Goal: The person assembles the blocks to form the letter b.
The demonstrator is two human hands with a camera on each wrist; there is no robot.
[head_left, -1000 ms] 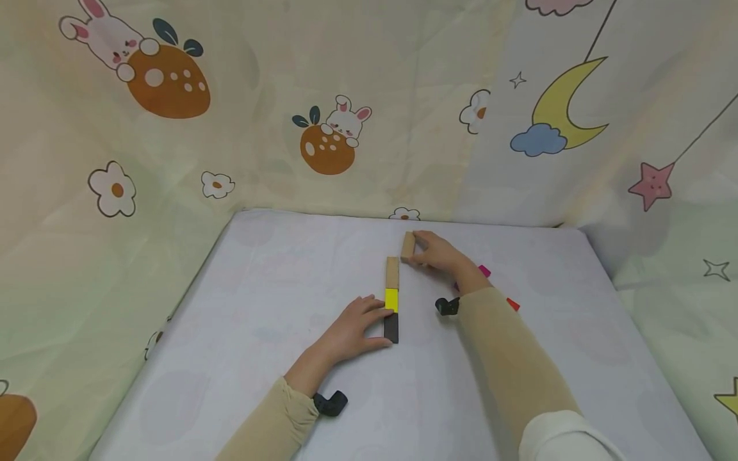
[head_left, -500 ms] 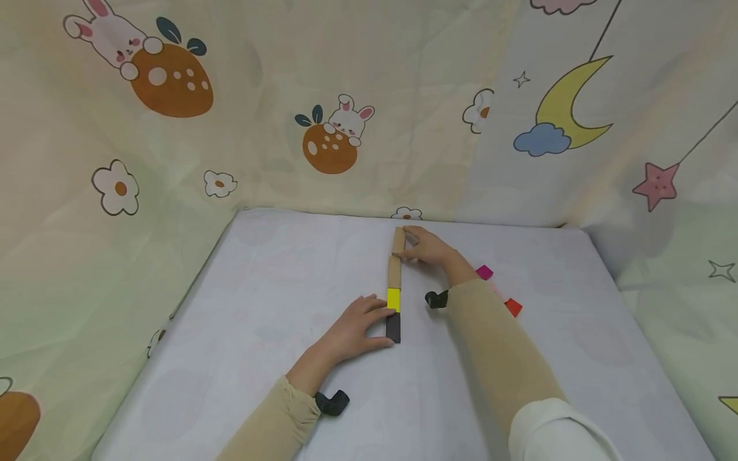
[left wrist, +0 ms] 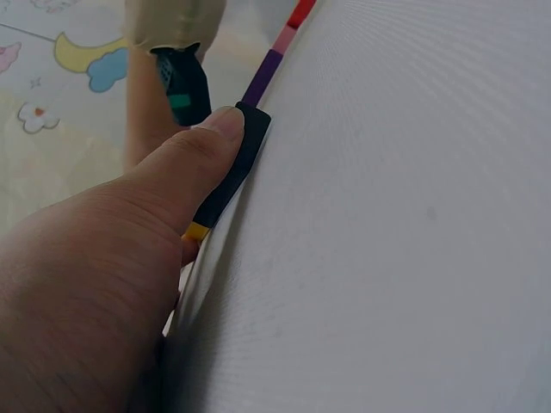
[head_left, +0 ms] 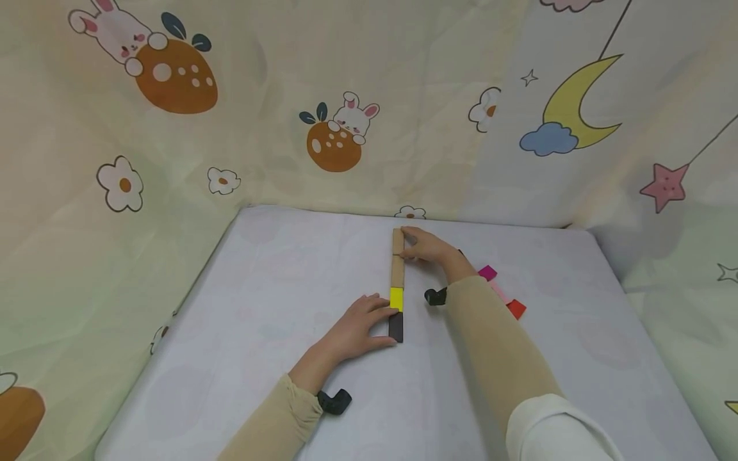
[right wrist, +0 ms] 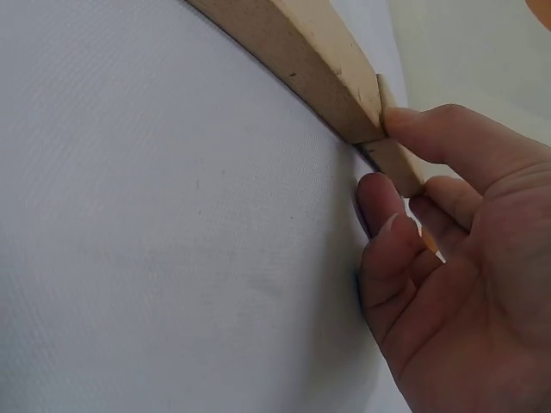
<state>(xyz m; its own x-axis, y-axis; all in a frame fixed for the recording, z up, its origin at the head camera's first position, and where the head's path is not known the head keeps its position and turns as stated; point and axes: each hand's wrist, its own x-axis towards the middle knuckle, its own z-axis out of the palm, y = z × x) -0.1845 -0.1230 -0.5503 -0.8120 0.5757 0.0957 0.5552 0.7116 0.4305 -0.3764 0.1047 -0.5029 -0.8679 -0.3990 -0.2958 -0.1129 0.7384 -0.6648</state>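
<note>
1. Row of blocks runs down the middle of the table (head_left: 277, 269): far wood block (head_left: 398, 239), second wood block (head_left: 397, 271), yellow block (head_left: 396, 298), black block (head_left: 395, 326), end to end.
2. Right hand (head_left: 425, 247) pinches the far wood block, right at the row's far end.
3. Left hand (head_left: 352, 330) sits at the near end, thumb pressed on the black block, fingers by the yellow one.
4. Magenta block (head_left: 487, 273) and red block (head_left: 516, 309) lie off to the right, beyond the right forearm.

The right hand (head_left: 425, 246) has slid the far wooden block (head_left: 398, 239) into line against the row's end.
</note>
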